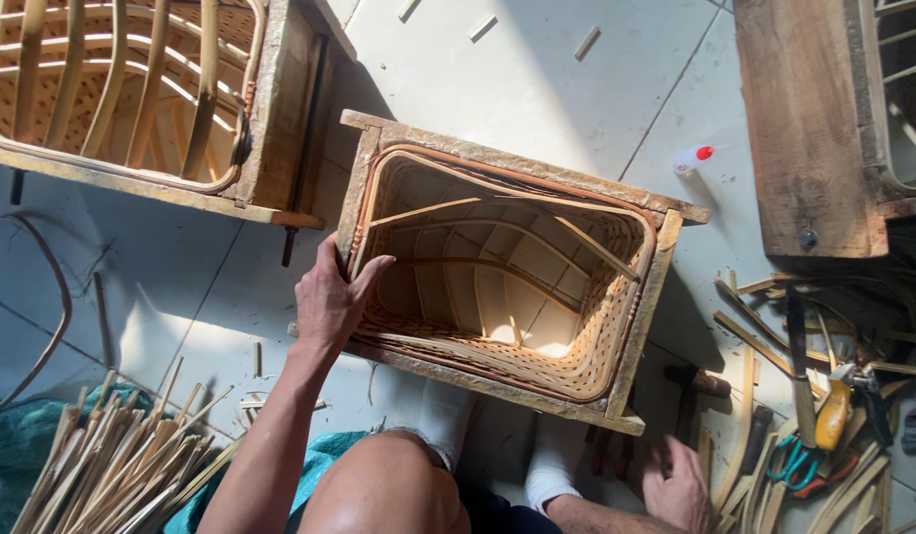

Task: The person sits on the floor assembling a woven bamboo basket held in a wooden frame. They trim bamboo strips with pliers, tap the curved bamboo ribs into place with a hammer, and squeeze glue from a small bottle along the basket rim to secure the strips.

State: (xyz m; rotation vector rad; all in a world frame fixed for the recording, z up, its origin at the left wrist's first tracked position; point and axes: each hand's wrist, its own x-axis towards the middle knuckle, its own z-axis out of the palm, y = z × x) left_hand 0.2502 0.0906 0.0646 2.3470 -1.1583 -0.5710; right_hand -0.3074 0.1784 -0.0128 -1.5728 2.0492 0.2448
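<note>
A woven cane basket (586,356) sits inside a rectangular wooden frame (522,158) on the tiled floor, its opening facing up with bent ribs across the inside. My left hand (331,297) grips the frame's left rim, thumb hooked over the inner edge. My right hand (675,485) rests low at the bottom right, beside a hammer (697,381), fingers spread on the floor among wood strips; I cannot see anything held in it. My knee and white-socked feet (552,460) press against the frame's near side.
A second framed basket (131,89) stands at the top left, a wooden mould block (804,129) at the top right. A bundle of cane strips (112,465) lies on a teal cloth at the lower left. Tools, scissors and offcuts (824,415) crowd the right. A small white bottle (693,158) lies on the tiles.
</note>
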